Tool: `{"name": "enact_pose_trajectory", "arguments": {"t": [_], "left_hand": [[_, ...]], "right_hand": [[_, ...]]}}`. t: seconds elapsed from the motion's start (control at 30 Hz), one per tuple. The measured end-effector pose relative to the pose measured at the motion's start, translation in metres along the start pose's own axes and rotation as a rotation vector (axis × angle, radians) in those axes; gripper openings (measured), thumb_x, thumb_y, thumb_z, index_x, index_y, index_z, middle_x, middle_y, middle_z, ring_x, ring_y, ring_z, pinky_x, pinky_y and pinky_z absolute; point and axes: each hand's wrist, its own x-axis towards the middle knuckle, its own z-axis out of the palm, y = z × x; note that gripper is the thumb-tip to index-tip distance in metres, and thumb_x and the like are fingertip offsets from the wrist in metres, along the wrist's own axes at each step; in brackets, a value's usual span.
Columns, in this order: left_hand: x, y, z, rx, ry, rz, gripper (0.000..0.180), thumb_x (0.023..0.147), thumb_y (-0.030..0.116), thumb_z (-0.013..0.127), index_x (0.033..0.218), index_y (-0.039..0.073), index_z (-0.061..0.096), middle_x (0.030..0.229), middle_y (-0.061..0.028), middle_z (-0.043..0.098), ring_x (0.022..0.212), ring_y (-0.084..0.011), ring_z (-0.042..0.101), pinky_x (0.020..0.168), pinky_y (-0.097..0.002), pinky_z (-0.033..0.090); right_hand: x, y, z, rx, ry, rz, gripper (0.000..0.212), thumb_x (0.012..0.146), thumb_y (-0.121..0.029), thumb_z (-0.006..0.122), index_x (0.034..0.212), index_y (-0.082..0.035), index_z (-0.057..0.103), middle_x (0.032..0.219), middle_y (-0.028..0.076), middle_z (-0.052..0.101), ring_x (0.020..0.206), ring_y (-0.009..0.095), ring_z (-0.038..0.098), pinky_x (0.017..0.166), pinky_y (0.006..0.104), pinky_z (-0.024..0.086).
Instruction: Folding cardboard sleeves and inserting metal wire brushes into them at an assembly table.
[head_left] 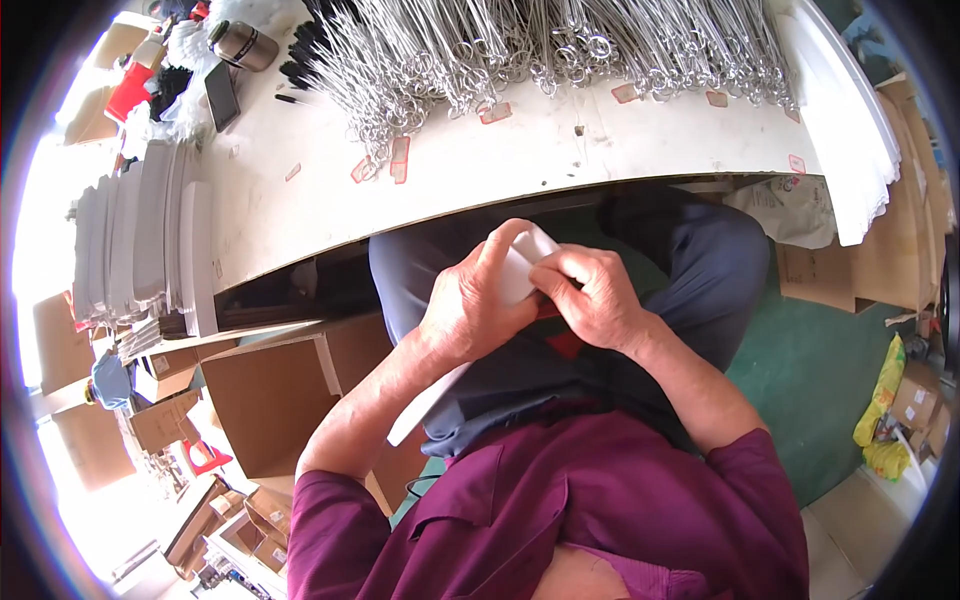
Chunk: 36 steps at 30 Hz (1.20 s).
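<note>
A long, narrow white carton [517, 273] slants across my lap, its upper end between my hands and its lower end showing beside my left forearm. My left hand [475, 300] is wrapped round the carton near that upper end, the index finger reaching up its side. At the same end my right hand [592, 297] is closed, thumb and fingers pinching the edge. Part of the carton is hidden by my left hand and wrist. Something red [565, 345] shows just below my right hand; I cannot make out what it is.
Ahead, a white table [300, 200] bears a heap of thin metal rods with ring ends [480, 50]. A phone [221, 97] and a metal flask [243, 46] lie at its left. White cartons stand left [130, 235] and right [845, 120]. An open cardboard box [265, 400] is at lower left.
</note>
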Motion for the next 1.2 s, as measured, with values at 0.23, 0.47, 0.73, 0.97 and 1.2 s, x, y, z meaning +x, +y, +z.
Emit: {"name": "enact_pose_trajectory", "arguments": {"t": [0.23,0.47,0.73,0.97,1.2], "left_hand": [[-0.008,0.009,0.003,-0.064,0.109,-0.114,0.071,0.075,0.020,0.084,0.135,0.010,0.048,0.109,-0.0225,0.071,0.095,-0.0395,0.074,0.078,-0.0456,0.062],[-0.012,-0.004,0.012,0.019,0.124,0.010,0.059,0.077,0.019,0.082,0.126,0.008,0.052,0.102,-0.0213,0.071,0.090,-0.0398,0.074,0.076,-0.0454,0.062],[-0.014,-0.004,0.018,-0.011,0.071,-0.040,0.053,0.079,0.019,0.081,0.121,0.007,0.050,0.100,-0.0209,0.071,0.086,-0.0393,0.074,0.072,-0.0460,0.062],[-0.017,-0.006,0.022,-0.042,0.118,-0.053,0.078,0.081,0.020,0.080,0.143,0.002,0.036,0.096,-0.0237,0.072,0.083,-0.0402,0.075,0.071,-0.0477,0.062],[-0.018,-0.005,0.025,0.127,0.145,-0.030,0.075,0.080,0.021,0.080,0.140,-0.003,0.044,0.098,-0.0252,0.072,0.086,-0.0392,0.075,0.073,-0.0460,0.063]], "right_hand": [[0.000,-0.002,0.006,-0.040,0.040,-0.102,0.007,0.093,-0.005,0.071,0.091,0.002,0.071,0.083,0.018,0.071,0.071,0.035,0.070,0.062,0.0392,0.053],[-0.006,-0.002,0.013,0.045,0.088,-0.079,0.019,0.097,-0.007,0.070,0.113,0.004,0.067,0.095,0.017,0.075,0.084,0.027,0.076,0.073,0.0342,0.058],[-0.021,0.003,0.022,0.212,0.096,0.164,0.037,0.100,-0.012,0.069,0.132,0.006,0.061,0.098,0.016,0.077,0.088,0.021,0.076,0.074,0.0323,0.059],[-0.013,-0.007,0.019,-0.447,0.062,-0.243,0.029,0.099,-0.013,0.068,0.122,0.005,0.068,0.092,0.021,0.075,0.078,0.030,0.075,0.068,0.0355,0.059],[-0.009,-0.002,0.031,0.287,0.110,0.259,0.022,0.101,-0.008,0.068,0.118,0.007,0.068,0.095,0.011,0.077,0.089,0.011,0.072,0.079,0.0255,0.058]]}}
